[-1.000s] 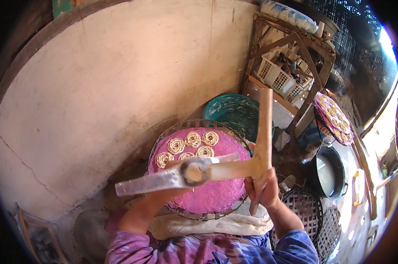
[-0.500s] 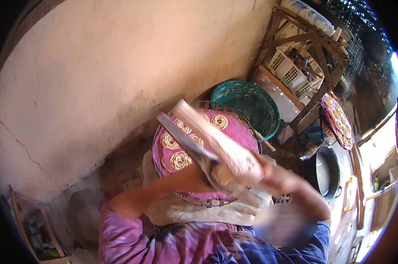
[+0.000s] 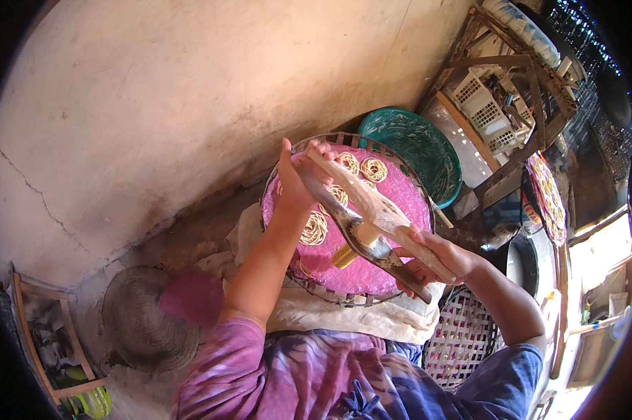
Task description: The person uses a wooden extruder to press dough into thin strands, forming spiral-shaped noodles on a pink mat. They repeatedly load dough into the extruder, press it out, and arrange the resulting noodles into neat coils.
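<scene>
A two-handled wooden hand press (image 3: pixel 375 206) is held slantwise over a round tray (image 3: pixel 407 178) lined with pink sheeting. Its pale upper bar and darker lower bar lie apart, with a pale plug between them and a yellowish cylinder (image 3: pixel 344 256) below. My left hand (image 3: pixel 305 170) is closed round the far-left ends of the bars, its thumb up. Around the near-right ends, my right hand (image 3: pixel 438 255) is closed, fingers partly hidden. Several coiled noodle nests (image 3: pixel 314 229) lie on the sheeting; the press and my left arm hide part of them.
Beyond the tray sits a green basin (image 3: pixel 417 150) with pale smears, near the wall (image 3: pixel 190 91). A white crate (image 3: pixel 487 115) stands in a wooden rack at the far right. An openwork basket (image 3: pixel 463 339) is near my right elbow; a round woven mat (image 3: pixel 148 318) lies at left.
My left hand has moved from near the press's middle to its far ends. The press has lowered over the tray, its yellowish cylinder now showing. The view has shifted, revealing the openwork basket.
</scene>
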A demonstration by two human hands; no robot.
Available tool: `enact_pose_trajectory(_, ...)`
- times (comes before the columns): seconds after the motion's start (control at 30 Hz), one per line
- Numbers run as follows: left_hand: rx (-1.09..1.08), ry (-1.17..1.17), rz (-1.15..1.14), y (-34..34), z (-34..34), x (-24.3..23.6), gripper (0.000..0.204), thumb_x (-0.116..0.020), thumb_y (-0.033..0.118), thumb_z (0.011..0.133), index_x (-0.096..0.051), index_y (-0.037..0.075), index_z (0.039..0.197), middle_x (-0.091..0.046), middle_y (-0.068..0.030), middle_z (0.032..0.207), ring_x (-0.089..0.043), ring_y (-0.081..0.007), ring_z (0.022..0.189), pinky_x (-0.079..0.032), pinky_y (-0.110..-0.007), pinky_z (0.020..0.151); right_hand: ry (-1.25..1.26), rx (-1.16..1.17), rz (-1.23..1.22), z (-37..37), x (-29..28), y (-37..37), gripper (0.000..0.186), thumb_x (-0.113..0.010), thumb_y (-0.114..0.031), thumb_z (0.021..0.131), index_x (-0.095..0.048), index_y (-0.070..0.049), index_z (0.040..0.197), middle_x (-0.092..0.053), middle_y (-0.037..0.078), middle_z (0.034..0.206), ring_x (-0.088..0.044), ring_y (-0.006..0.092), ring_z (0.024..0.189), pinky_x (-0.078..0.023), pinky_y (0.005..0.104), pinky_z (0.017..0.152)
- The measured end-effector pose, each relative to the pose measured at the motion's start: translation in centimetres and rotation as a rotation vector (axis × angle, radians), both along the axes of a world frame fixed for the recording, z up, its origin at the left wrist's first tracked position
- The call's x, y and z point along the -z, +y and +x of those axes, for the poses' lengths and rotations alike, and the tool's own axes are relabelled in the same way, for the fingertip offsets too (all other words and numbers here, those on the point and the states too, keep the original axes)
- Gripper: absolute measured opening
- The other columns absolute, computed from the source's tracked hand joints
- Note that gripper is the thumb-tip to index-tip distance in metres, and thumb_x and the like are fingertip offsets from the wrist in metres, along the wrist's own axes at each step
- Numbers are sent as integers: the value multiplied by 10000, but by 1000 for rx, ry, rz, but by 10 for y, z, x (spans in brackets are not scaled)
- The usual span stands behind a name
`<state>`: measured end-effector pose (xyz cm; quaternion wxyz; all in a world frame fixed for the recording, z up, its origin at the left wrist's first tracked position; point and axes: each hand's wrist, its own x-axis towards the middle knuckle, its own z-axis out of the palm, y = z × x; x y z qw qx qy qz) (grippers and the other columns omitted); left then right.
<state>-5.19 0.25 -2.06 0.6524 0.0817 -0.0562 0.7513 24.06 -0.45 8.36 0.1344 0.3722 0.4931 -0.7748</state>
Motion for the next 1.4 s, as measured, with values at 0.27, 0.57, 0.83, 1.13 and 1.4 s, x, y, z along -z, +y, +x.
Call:
enact_pose_trajectory(0.27, -205, 104, 43, -23, -25, -26, 358, -488, 494, 937, -532, 171, 789, -524, 34, 725, -542, -137, 692, -459, -350, 747, 15, -2, 234, -26, -14, -20, 640, -290, -536, 999, -489, 21, 1245, -629, 122, 923, -642, 198, 764, -531, 339, 726)
enact_pose_trajectory(0.57, -204, 71, 67, -24, -16, -51, 370, -504, 517, 921, -517, 186, 758, -507, 54, 686, -526, -138, 653, -438, -333, 698, -79, -20, 405, -23, -40, -22, 631, -348, -523, 994, -520, 60, 1165, -635, 127, 864, -640, 184, 712, -529, 313, 643)
enact_pose_trajectory(0.83, -118, -10, -100, -31, 1, -21, 556, -377, 641, 919, -510, 152, 691, -503, 4, 641, -526, -191, 654, -437, -395, 716, -80, 7, 245, -6, -35, -32, 649, -364, -562, 978, -561, 39, 1122, -614, 93, 817, -607, 159, 670, -508, 294, 590)
enact_pose_trajectory(1.13, -124, -141, 99, -15, 0, 7, 349, -492, 425, 963, -521, 198, 698, -527, 82, 632, -537, -110, 615, -471, -320, 668, 359, 276, -288, -10, 49, -23, 880, -197, -748, 888, -374, -38, 1375, -616, 264, 984, -666, 273, 655, -572, 385, 610)
enact_pose_trajectory(1.4, -157, -275, 174, -16, -21, 22, 370, -530, 471, 937, -531, 190, 697, -536, 69, 653, -548, -115, 627, -482, -324, 680, 558, 199, -457, -13, 136, -9, 701, -318, -612, 953, -403, -47, 1361, -610, 297, 988, -668, 310, 644, -568, 443, 630)
